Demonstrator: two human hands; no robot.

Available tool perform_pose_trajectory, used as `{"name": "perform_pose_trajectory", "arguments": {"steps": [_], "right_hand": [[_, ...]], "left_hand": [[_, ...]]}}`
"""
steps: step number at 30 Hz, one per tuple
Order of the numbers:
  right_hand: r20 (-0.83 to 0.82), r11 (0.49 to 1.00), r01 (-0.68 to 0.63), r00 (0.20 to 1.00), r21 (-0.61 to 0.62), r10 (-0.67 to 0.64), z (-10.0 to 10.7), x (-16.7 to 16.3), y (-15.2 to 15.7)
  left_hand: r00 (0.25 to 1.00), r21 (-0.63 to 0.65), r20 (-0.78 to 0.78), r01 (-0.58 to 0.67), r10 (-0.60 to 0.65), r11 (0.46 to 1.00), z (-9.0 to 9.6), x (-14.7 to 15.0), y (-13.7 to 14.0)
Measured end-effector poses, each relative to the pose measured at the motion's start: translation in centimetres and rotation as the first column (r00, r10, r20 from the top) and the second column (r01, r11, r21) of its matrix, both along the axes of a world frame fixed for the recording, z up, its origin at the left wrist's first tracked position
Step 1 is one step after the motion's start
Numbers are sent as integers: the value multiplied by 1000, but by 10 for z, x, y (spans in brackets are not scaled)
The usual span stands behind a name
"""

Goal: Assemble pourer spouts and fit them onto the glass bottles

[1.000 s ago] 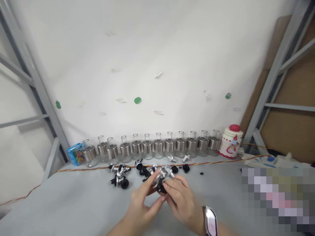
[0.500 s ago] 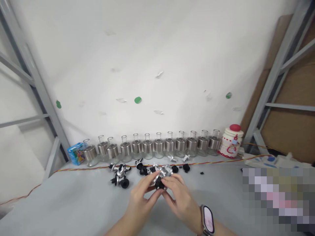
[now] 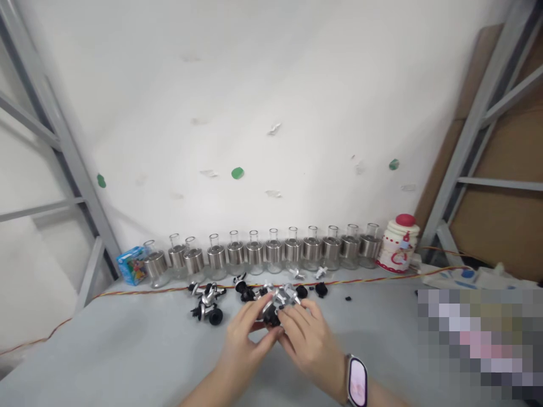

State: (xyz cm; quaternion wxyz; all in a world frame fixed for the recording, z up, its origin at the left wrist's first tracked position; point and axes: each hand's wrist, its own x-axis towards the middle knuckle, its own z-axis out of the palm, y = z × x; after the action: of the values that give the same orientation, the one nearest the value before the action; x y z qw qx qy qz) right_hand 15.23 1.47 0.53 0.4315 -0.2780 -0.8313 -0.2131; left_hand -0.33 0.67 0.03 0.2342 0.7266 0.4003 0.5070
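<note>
Far left: small blue box [image 3: 132,265] with bright printed pictures, just beside a row of twelve glass bottles [image 3: 216,258]. All upright along the white wall, all wearing shiny brushed-steel sleeves. Running in front of those, left to right, a twisted red-and-yellow wire [image 3: 161,290].

Next along, a jumble of silver-and-black pourers [image 3: 208,297] lying on the grey tabletop [image 3: 106,350], with a round black cap [image 3: 215,316] at the near edge. Then a clump of black parts [image 3: 245,291] by the wire.

Then the left hand [image 3: 244,339], thumb and fingers curled in a narrow pinch around the star of the show: a black-and-silver pourer [image 3: 271,317]. Held over the grey tabletop, between both hands, in front of the middle of the bottle row. Looks chunky and dark, with a bright, round silver rim tilted up toward the left. Half buried under fingers, so can't make out the full shape.

Right behind it, a loose heap of silver spouts [image 3: 291,294], pretty glossy. Then the right hand [image 3: 311,342], fingers bunched close and closed on the right side of the same pourer, with a smartwatch [image 3: 357,381] on the wrist, pale pinkish screen. Farther back, a couple of black discs [image 3: 320,289] near the wire.

Over to the right, a cream jar [image 3: 396,249] with a red lid, next to the last bottle.
</note>
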Motion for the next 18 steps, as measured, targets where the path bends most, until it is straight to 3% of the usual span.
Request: {"name": "perform_pose_trajectory", "arguments": {"steps": [12,18], "right_hand": [[173,993,82,983,-83,-67,-12,-4,8],[156,993,71,986,-95,-56,-16,-8,10]], "left_hand": [[979,187,-179,-65,99,980,-8,-3,11],[961,243,-231,-94,152,965,-12,-3,12]]}}
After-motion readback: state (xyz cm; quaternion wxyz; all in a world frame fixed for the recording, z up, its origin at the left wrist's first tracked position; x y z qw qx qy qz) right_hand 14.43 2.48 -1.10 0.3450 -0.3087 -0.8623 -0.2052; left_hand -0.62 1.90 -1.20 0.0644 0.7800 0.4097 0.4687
